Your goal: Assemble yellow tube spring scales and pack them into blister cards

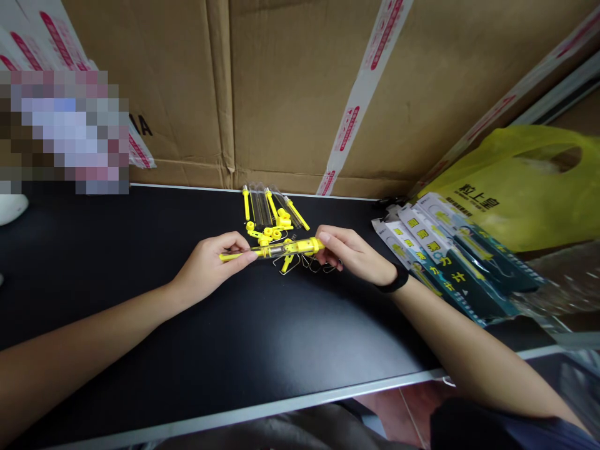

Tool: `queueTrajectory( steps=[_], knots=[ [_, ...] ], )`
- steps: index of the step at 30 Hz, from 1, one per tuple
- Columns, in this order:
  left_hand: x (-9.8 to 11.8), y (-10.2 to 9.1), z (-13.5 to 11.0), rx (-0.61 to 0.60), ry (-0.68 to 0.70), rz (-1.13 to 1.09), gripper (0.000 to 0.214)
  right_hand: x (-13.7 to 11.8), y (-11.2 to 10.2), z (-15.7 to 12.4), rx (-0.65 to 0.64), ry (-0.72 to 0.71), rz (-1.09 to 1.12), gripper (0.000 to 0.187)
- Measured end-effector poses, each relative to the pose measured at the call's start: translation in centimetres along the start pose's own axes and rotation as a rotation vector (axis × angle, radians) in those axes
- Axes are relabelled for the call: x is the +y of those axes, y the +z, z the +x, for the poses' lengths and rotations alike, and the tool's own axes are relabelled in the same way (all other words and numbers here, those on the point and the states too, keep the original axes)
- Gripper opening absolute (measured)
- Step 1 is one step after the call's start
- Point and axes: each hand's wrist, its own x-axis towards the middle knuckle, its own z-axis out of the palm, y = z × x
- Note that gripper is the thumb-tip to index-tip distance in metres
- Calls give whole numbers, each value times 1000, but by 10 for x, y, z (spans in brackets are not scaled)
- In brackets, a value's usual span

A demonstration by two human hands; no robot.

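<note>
A yellow and clear tube [274, 250] lies level between both hands, just above the black table [262, 337]. My left hand [210, 265] pinches its left end with fingers closed. My right hand [349, 253] grips its right yellow cap, fingers curled; a black band sits on that wrist. Beneath the tube lie thin wire pieces [312, 264]. Just behind, a small pile of clear tubes with yellow caps and loose yellow parts [272, 215] rests on the table.
A fan of dark green and white packets [450, 256] lies at the right, beside a yellow plastic bag [525, 187]. Taped cardboard boxes [290, 87] wall off the back. A white object [12, 206] sits at the far left edge.
</note>
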Motion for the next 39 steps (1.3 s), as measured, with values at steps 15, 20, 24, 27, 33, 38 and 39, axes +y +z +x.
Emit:
queueTrajectory(
  steps=[15,20,24,27,33,38,39],
  knots=[
    [1,-1,0,-2,-7,12,28,0,1,0,-1,-6,63,34],
    [1,-1,0,-5,-3,30,28,-1,1,-1,-16,6,40,36],
    [0,-1,0,-2,-4,36,29,0,1,0,8,20,9,43],
    [1,-1,0,-3,-10,32,28,1,0,0,-2,14,63,35],
    [1,0,0,-8,-8,5,27,1,2,-1,-17,13,10,42],
    [0,0,-1,-7,-6,-6,28,1,2,0,-5,-4,45,37],
    [0,0,0,-8,-7,-5,28,1,2,0,-12,-11,64,34]
  ],
)
